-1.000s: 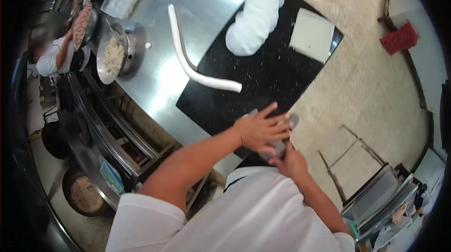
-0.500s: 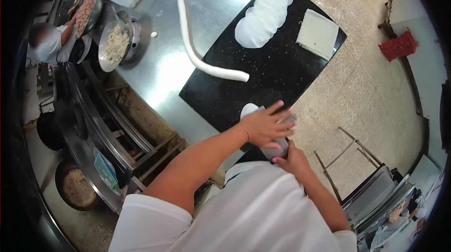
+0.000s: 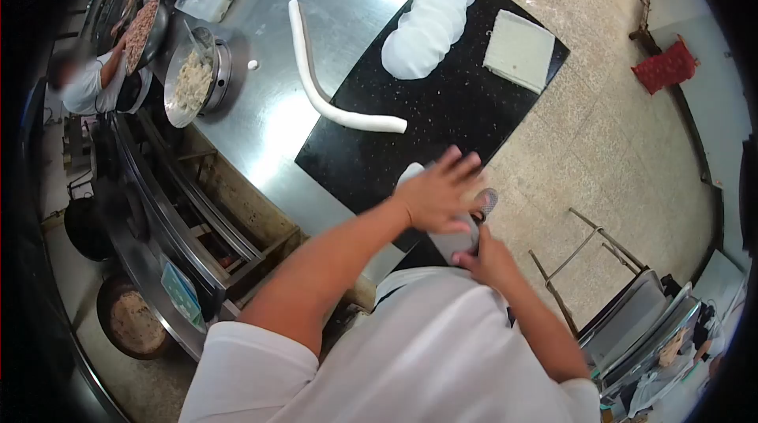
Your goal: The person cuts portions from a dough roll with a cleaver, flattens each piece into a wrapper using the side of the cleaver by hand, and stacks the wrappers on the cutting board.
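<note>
My left hand [image 3: 440, 192] lies with its fingers spread over the broad grey blade of a cleaver [image 3: 452, 244], near the front edge of the black board [image 3: 359, 162]. My right hand [image 3: 491, 259] is wrapped around the cleaver's handle end, and the handle itself is mostly hidden. A white, flat piece of dough [image 3: 411, 171] shows beside my left hand, partly covered. Farther off, a long white dough rope [image 3: 347, 117] bends from the steel table onto the board. Thin round dough wrappers [image 3: 422, 43] overlap in a row at the board's far side.
A folded white cloth [image 3: 519, 52] sits at the board's right. On the steel table [image 3: 268, 119] stand a bowl of pale filling [image 3: 192, 85] and a small dough piece [image 3: 253, 65]. Another person [image 3: 88, 85] is at far left beside a pan of meat [image 3: 142, 32]. A metal-legged stand [image 3: 580, 243] is at right.
My left hand has shifted slightly up and left over the blade, covering more of the flat dough piece. My right hand still grips the cleaver. The whole view has shifted slightly.
</note>
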`<state>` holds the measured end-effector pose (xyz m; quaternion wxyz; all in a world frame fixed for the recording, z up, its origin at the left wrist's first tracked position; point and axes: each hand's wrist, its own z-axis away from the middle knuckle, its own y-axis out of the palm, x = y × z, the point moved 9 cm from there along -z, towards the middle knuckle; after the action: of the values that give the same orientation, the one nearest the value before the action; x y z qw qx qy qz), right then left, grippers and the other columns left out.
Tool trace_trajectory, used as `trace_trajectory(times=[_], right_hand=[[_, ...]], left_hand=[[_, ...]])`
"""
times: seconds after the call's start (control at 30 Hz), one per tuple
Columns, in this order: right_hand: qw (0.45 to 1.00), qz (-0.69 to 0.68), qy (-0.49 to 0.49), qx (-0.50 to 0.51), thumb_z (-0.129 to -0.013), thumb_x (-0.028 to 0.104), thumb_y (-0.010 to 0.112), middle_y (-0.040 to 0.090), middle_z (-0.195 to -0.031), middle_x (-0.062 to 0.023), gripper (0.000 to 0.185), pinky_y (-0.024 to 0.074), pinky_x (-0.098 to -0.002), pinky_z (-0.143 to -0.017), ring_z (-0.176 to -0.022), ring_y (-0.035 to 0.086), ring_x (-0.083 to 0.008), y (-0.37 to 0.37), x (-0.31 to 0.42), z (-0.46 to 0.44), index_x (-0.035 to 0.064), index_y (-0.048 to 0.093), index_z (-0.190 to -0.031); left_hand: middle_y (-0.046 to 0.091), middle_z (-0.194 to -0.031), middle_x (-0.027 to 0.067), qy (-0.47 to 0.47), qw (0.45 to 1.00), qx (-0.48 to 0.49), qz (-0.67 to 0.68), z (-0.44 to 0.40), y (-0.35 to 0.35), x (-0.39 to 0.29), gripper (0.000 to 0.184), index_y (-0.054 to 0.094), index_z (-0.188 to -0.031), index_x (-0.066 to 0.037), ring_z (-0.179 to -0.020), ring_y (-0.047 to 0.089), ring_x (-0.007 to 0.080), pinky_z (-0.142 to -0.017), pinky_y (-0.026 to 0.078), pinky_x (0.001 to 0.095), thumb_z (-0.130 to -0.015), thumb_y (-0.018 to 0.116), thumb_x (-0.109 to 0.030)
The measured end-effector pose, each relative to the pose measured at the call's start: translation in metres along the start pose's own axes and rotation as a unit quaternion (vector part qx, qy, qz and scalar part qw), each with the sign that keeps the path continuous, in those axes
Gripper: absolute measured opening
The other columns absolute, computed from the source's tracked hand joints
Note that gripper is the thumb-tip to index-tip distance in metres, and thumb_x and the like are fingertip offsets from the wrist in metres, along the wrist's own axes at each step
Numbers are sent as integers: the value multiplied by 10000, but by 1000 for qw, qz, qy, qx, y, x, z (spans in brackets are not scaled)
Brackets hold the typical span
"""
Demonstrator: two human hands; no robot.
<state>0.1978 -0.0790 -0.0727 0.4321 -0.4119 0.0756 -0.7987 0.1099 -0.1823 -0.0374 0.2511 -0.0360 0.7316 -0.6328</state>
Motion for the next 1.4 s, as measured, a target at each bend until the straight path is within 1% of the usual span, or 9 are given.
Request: trace_trajectory(times=[0.13,0.33,0.43,0.57,0.67,0.9,1.1,1.23,1.4], right_hand=[[997,-29,73,-18,-726,380,919,721,-902,-271,761,569,-514,-750,-873,720,-459,-7,-8,7,-26,488,-1204],[993,89,4,-79,-782,378,877,733,-898,-255,694,568,-509,-774,-882,725,-450,-71,31,-46,-34,498,-1192],[995,50,10,-87,-776,399,877,726,-916,-271,701,561,-532,-794,-894,719,-463,-67,31,-38,-39,512,-1185],[992,-116,16,42,-785,359,873,732,-908,-257,700,554,-543,-799,-881,719,-459,20,-27,1,-42,488,-1210],[998,-31,48,-31,-799,345,865,740,-893,-240,670,556,-533,-798,-877,722,-451,-14,-15,9,-26,485,-1208],[996,55,-2,-71,-805,374,861,733,-873,-260,647,560,-524,-769,-875,724,-451,-70,7,-36,-17,504,-1177],[991,-120,-63,-10,-835,330,837,722,-917,-287,592,568,-491,-785,-910,721,-470,15,-9,-4,-26,543,-1206],[996,-73,42,-27,-814,336,847,737,-894,-256,551,561,-503,-798,-904,723,-452,-6,-12,-7,-18,555,-1119],[992,35,38,-111,-815,343,840,737,-878,-243,577,558,-520,-766,-894,722,-450,-82,9,-32,-1,511,-1142]], left_hand=[[580,-1472,55,31,999,-8,17,-22,-1,-3,653,658,-1365,-215,-1467,412,337,-1247,151,630,-931,531,-685],[520,-1525,123,-2,998,-44,-48,-52,-31,72,669,594,-1430,-184,-1475,400,345,-1232,186,620,-935,552,-632],[487,-1561,137,-10,998,-55,-4,-41,-25,71,697,581,-1448,-182,-1497,366,370,-1236,173,621,-924,556,-639],[496,-1557,93,6,997,40,59,-6,4,-8,667,611,-1420,-204,-1525,325,374,-1232,163,650,-924,560,-647],[530,-1528,67,53,998,13,26,-31,10,-8,659,627,-1401,-207,-1509,358,361,-1228,171,655,-920,563,-654],[467,-1580,108,-15,998,-15,-63,-62,-23,51,717,548,-1485,-212,-1514,346,352,-1241,162,620,-927,558,-661],[428,-1611,114,-27,999,24,-22,-3,-12,4,724,542,-1492,-221,-1545,290,339,-1253,129,613,-925,553,-671],[435,-1608,94,42,998,31,24,-22,8,3,727,546,-1488,-238,-1549,283,347,-1244,119,639,-926,531,-698],[485,-1553,94,27,993,-86,-74,-67,-22,45,764,558,-1469,-223,-1498,359,343,-1234,145,642,-886,581,-717]])
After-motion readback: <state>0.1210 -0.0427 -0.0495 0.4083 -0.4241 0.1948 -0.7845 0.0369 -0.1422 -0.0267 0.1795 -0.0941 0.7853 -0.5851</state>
